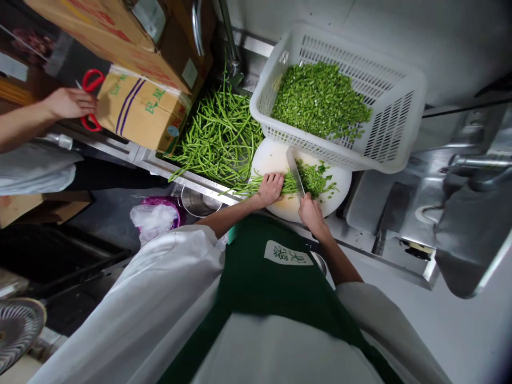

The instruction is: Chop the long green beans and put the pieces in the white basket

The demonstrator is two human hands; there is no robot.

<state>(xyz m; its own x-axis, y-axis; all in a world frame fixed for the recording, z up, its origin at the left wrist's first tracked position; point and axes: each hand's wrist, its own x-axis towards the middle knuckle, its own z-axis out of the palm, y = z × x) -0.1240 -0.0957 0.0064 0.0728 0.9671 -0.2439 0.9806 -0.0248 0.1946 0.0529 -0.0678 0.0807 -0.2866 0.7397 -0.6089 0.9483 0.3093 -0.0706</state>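
Note:
My left hand [271,189] presses down on a bunch of green beans [252,186] lying across a round white cutting board [340,197]. In my right hand [312,211] is the handle of a kitchen knife [295,169], its blade crossing the beans just right of my left fingers. Chopped green pieces [314,180] lie on the board to the right of the blade. A large pile of whole green beans [220,133] fills the sink area left of the board. Behind the board, a white plastic basket [396,80] holds a heap of chopped beans [320,98].
At the left, another person's hand [74,103] holds red-handled scissors [93,80] beside a cardboard box [140,109]. More boxes [120,32] are stacked behind. A metal machine [424,213] stands at the right. Below the counter edge sits a purple bin [160,213] with a plastic bag.

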